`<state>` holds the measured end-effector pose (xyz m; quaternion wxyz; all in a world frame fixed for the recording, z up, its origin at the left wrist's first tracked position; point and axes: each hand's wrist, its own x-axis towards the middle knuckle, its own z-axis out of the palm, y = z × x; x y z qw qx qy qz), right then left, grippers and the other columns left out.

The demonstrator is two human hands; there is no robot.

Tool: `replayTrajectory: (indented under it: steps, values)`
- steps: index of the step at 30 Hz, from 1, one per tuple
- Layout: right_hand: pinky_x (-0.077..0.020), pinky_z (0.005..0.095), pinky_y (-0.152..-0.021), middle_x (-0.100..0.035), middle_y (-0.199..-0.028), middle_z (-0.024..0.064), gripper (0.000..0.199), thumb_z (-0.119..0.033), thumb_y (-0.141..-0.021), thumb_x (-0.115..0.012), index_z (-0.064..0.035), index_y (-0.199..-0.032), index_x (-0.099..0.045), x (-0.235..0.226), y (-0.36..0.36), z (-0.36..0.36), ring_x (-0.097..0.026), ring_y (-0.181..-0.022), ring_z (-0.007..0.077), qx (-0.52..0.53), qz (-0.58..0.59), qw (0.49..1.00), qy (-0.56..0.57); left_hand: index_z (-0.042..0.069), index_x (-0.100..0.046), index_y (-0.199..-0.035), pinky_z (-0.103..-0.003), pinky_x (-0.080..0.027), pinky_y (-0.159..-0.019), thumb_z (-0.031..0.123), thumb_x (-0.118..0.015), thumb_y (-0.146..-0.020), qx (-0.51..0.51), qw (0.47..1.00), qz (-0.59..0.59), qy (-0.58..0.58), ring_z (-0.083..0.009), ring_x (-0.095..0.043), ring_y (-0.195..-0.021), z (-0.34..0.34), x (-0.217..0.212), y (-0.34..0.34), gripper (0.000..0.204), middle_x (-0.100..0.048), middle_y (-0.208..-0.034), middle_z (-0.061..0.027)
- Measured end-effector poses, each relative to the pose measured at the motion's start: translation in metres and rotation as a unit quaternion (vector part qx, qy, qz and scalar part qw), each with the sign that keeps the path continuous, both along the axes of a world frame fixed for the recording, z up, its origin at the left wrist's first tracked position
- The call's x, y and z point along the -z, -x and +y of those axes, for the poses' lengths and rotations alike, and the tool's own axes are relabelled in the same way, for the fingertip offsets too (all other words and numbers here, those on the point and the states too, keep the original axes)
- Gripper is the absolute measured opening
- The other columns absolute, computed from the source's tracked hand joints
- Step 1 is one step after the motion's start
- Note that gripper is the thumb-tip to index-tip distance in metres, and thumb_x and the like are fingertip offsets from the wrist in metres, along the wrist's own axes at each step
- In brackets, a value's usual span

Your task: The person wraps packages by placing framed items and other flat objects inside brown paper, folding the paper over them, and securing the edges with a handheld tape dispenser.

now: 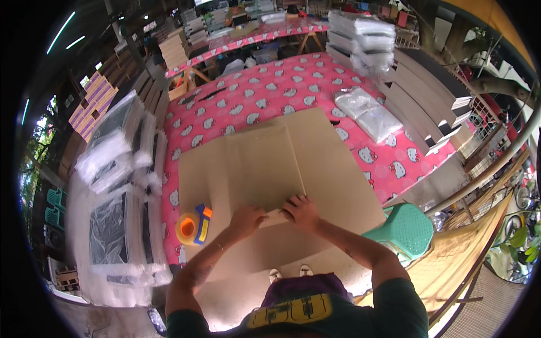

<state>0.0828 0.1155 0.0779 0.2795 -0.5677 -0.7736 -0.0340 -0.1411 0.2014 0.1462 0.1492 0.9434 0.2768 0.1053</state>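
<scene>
A large brown cardboard sheet lies flat in front of me, its near edge overhanging the table. On it is a folded cardboard panel with a long crease down its right side. My left hand has its fingers curled at the panel's near edge. Close beside it, my right hand bends its fingers over the same edge at the right corner. Both thumbs and part of the edge are hidden. A tape dispenser, blue and yellow with an orange-cored roll, rests left of my left hand.
A pink patterned cloth covers the table. Plastic-wrapped stacks line the left side; board stacks and a clear plastic packet sit at right. A green stool stands by the near right corner.
</scene>
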Motion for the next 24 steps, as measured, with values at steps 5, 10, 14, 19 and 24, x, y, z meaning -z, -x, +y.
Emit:
replayTrajectory:
  steps: [5, 10, 14, 19, 24]
  values:
    - [-0.0399, 0.0503, -0.092, -0.059, -0.106, 0.0101, 0.026, -0.033, -0.09, -0.062, -0.0147, -0.109, -0.064, -0.02, 0.008, 0.01, -0.056, -0.104, 0.0322, 0.067, 0.038, 0.985, 0.155, 0.007, -0.067, -0.091, -0.048, -0.051, -0.08, 0.021, -0.072, -0.085, -0.084, 0.993, -0.07, 0.033, -0.0371, -0.063, -0.093, -0.023, 0.036, 0.016, 0.016, -0.06, -0.1, -0.0181]
    - [-0.0302, 0.0544, -0.11, -0.037, -0.142, 0.0236, 0.069, -0.035, -0.078, -0.075, -0.0129, -0.137, -0.048, -0.012, 0.057, -0.028, -0.042, -0.129, 0.0424, 0.329, 0.175, 0.914, 0.163, 0.006, -0.064, -0.091, -0.049, -0.052, -0.076, 0.02, -0.072, -0.085, -0.161, 0.977, -0.081, 0.115, -0.0376, -0.063, -0.089, 0.014, 0.017, -0.007, 0.018, -0.06, -0.097, -0.0188]
    - [-0.0298, 0.056, -0.111, -0.034, -0.144, 0.025, 0.086, -0.029, -0.071, -0.082, -0.0186, -0.145, -0.04, 0.018, 0.055, -0.018, -0.035, -0.135, 0.044, 0.321, 0.356, 0.875, 0.07, 0.004, -0.063, -0.095, -0.048, -0.052, -0.072, 0.025, -0.074, -0.083, -0.126, 0.983, -0.103, 0.084, -0.0354, -0.064, -0.084, 0.01, 0.043, 0.001, 0.027, -0.063, -0.099, -0.0195]
    - [-0.03, 0.0517, -0.11, -0.039, -0.142, 0.0166, 0.094, -0.025, -0.07, -0.081, -0.0176, -0.149, -0.031, 0.011, 0.064, -0.005, -0.039, -0.132, 0.038, 0.347, 0.422, 0.834, 0.073, 0.007, -0.05, -0.137, -0.043, -0.046, -0.09, 0.034, -0.076, -0.084, -0.203, 0.962, -0.182, -0.02, -0.0336, -0.058, -0.104, 0.008, 0.023, 0.057, 0.064, -0.057, -0.12, -0.0185]
    - [-0.0266, 0.0513, -0.111, -0.039, -0.145, 0.0131, 0.1, -0.027, -0.069, -0.08, -0.0182, -0.152, -0.025, 0.013, 0.061, -0.014, -0.038, -0.133, 0.035, 0.38, 0.443, 0.808, 0.079, 0.009, -0.034, -0.15, -0.049, -0.04, -0.098, 0.032, -0.073, -0.086, -0.409, 0.899, 0.073, -0.141, -0.039, -0.051, -0.118, -0.009, 0.037, 0.172, 0.078, -0.053, -0.126, -0.0232]
